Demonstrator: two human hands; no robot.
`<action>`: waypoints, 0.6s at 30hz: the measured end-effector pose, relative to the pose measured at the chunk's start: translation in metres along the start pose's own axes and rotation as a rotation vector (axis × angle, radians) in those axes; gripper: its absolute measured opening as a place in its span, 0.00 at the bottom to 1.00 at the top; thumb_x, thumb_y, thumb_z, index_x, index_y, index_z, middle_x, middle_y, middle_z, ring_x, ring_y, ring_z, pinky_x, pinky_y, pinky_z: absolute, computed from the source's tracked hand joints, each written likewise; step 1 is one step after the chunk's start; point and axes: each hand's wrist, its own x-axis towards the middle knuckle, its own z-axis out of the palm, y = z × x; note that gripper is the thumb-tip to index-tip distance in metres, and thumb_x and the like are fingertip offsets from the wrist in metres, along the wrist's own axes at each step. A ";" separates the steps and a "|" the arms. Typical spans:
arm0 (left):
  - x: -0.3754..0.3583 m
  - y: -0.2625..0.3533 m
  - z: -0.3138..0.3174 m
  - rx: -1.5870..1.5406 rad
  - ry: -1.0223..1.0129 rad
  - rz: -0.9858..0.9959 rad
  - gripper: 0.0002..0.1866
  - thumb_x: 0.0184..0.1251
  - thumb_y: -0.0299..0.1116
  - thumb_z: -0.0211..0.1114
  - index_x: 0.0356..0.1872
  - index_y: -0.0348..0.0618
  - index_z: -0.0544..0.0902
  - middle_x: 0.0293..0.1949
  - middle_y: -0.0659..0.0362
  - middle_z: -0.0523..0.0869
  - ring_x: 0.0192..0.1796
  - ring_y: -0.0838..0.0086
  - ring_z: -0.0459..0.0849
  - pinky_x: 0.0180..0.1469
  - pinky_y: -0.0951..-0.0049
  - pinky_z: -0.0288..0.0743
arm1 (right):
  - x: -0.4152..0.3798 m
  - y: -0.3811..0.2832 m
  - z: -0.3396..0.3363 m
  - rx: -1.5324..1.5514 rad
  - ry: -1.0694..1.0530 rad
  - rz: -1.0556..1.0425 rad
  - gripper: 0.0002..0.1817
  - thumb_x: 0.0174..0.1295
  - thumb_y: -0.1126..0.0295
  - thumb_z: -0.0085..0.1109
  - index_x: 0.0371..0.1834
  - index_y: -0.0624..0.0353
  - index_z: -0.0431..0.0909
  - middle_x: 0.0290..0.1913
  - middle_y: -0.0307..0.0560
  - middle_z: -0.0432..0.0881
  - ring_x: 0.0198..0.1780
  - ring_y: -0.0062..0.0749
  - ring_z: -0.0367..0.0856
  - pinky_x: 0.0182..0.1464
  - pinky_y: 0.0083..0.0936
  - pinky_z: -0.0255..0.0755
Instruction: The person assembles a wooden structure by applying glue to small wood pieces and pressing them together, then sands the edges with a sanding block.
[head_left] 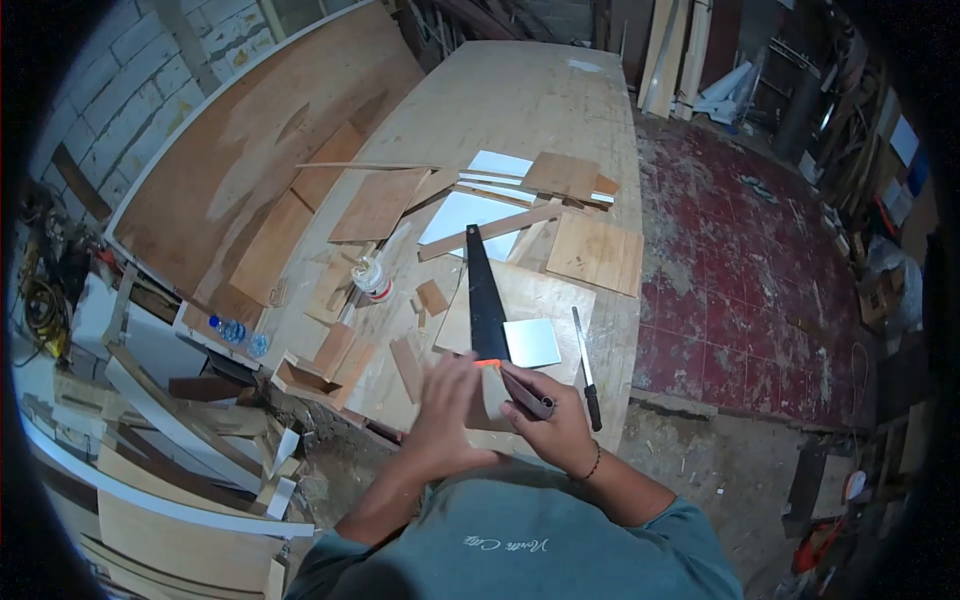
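My right hand is closed around a folded brown strip near the table's front edge. My left hand has its fingers apart, slightly blurred, beside a pale piece that lies between the hands; no object shows in its grasp. Just beyond both hands, a hand saw with a dark blade and an orange part at its near end points away across the boards. A small white square touches the saw's right side. Farther right is a thin blade with a black handle.
Wooden boards and white panels lie across the worktable. A glass jar stands left of the saw, and plastic bottles are at the far left. A large upright panel flanks the table, with red floor to the right.
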 end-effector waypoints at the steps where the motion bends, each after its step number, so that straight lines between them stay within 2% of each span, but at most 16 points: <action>1: 0.000 0.004 0.012 -0.016 0.044 -0.031 0.63 0.31 0.41 0.81 0.71 0.36 0.51 0.65 0.44 0.61 0.70 0.49 0.59 0.71 0.56 0.53 | -0.001 0.000 0.002 -0.041 0.000 -0.060 0.25 0.61 0.71 0.61 0.61 0.66 0.71 0.53 0.49 0.80 0.53 0.26 0.76 0.58 0.24 0.68; 2: 0.000 0.003 0.013 -0.015 0.052 -0.040 0.63 0.31 0.41 0.81 0.71 0.36 0.51 0.65 0.44 0.61 0.70 0.49 0.59 0.71 0.56 0.53 | -0.001 0.001 0.003 -0.042 -0.012 -0.063 0.25 0.61 0.71 0.61 0.61 0.66 0.71 0.53 0.49 0.80 0.53 0.26 0.76 0.58 0.24 0.68; 4: 0.006 0.002 0.011 -0.202 0.008 -0.167 0.62 0.32 0.41 0.81 0.71 0.36 0.51 0.64 0.44 0.62 0.69 0.48 0.59 0.70 0.57 0.56 | 0.000 0.001 0.004 0.273 0.024 -0.043 0.23 0.64 0.67 0.58 0.61 0.66 0.71 0.52 0.50 0.81 0.53 0.29 0.78 0.57 0.24 0.69; 5: 0.005 0.004 0.004 -0.327 -0.031 -0.201 0.61 0.36 0.41 0.80 0.71 0.35 0.50 0.64 0.44 0.62 0.69 0.53 0.60 0.70 0.60 0.56 | -0.004 -0.004 -0.001 0.400 0.027 0.041 0.21 0.66 0.65 0.56 0.59 0.68 0.73 0.54 0.49 0.79 0.54 0.28 0.75 0.58 0.23 0.67; 6: 0.002 -0.002 0.003 -0.331 -0.030 -0.199 0.61 0.36 0.41 0.80 0.71 0.35 0.50 0.64 0.44 0.62 0.69 0.53 0.60 0.70 0.60 0.56 | -0.006 -0.004 -0.009 0.395 0.028 0.040 0.21 0.66 0.65 0.56 0.59 0.68 0.73 0.54 0.49 0.79 0.54 0.28 0.75 0.58 0.23 0.67; 8: -0.006 -0.015 0.006 -0.699 -0.042 -0.017 0.60 0.40 0.42 0.80 0.72 0.35 0.49 0.66 0.45 0.62 0.70 0.58 0.61 0.69 0.61 0.55 | -0.008 -0.001 -0.024 0.282 0.102 0.034 0.20 0.66 0.66 0.56 0.57 0.68 0.74 0.55 0.48 0.77 0.52 0.25 0.75 0.55 0.22 0.68; 9: -0.008 -0.014 0.003 -0.901 -0.078 -0.039 0.61 0.41 0.44 0.79 0.73 0.34 0.48 0.66 0.47 0.62 0.69 0.63 0.62 0.69 0.63 0.54 | -0.007 0.001 -0.025 0.224 0.227 -0.040 0.19 0.66 0.66 0.56 0.55 0.67 0.76 0.50 0.47 0.78 0.48 0.24 0.75 0.52 0.20 0.69; 10: -0.009 -0.015 0.003 -0.901 -0.078 -0.040 0.61 0.41 0.44 0.79 0.73 0.34 0.48 0.66 0.47 0.62 0.69 0.63 0.62 0.69 0.63 0.54 | -0.003 0.010 -0.028 0.069 0.352 -0.200 0.14 0.63 0.71 0.59 0.50 0.65 0.79 0.46 0.48 0.80 0.46 0.26 0.77 0.49 0.21 0.70; 12: -0.011 -0.020 0.003 -0.990 -0.140 0.005 0.62 0.40 0.44 0.80 0.73 0.34 0.47 0.65 0.48 0.64 0.68 0.63 0.64 0.69 0.64 0.54 | -0.007 0.010 -0.033 -0.047 0.419 -0.139 0.11 0.59 0.76 0.61 0.45 0.63 0.81 0.46 0.52 0.80 0.44 0.33 0.81 0.47 0.23 0.73; 13: -0.010 -0.020 0.004 -0.990 -0.146 0.003 0.62 0.40 0.44 0.80 0.73 0.34 0.47 0.65 0.48 0.64 0.68 0.63 0.64 0.69 0.64 0.54 | -0.008 0.010 -0.032 -0.045 0.423 -0.136 0.11 0.59 0.76 0.61 0.45 0.63 0.81 0.46 0.52 0.80 0.44 0.33 0.81 0.47 0.23 0.73; 15: -0.007 -0.021 0.008 -0.997 -0.145 0.010 0.61 0.40 0.42 0.80 0.73 0.34 0.49 0.62 0.50 0.67 0.67 0.65 0.65 0.68 0.66 0.55 | -0.011 0.007 -0.026 -0.321 0.379 -0.533 0.13 0.59 0.81 0.55 0.48 0.63 0.79 0.46 0.54 0.79 0.44 0.35 0.80 0.40 0.25 0.75; 16: -0.005 -0.021 0.011 -1.000 -0.155 0.007 0.61 0.40 0.42 0.80 0.73 0.34 0.49 0.62 0.50 0.67 0.67 0.65 0.65 0.68 0.66 0.55 | -0.014 -0.001 -0.019 -0.453 0.323 -0.642 0.13 0.62 0.78 0.55 0.50 0.64 0.77 0.45 0.57 0.79 0.42 0.40 0.81 0.42 0.29 0.77; 18: -0.001 -0.022 0.020 -1.211 -0.197 -0.017 0.60 0.37 0.40 0.80 0.72 0.33 0.52 0.62 0.51 0.68 0.66 0.65 0.66 0.68 0.65 0.56 | -0.012 -0.004 -0.014 -0.287 0.044 -0.951 0.17 0.59 0.73 0.60 0.52 0.63 0.76 0.46 0.56 0.80 0.46 0.46 0.82 0.47 0.32 0.78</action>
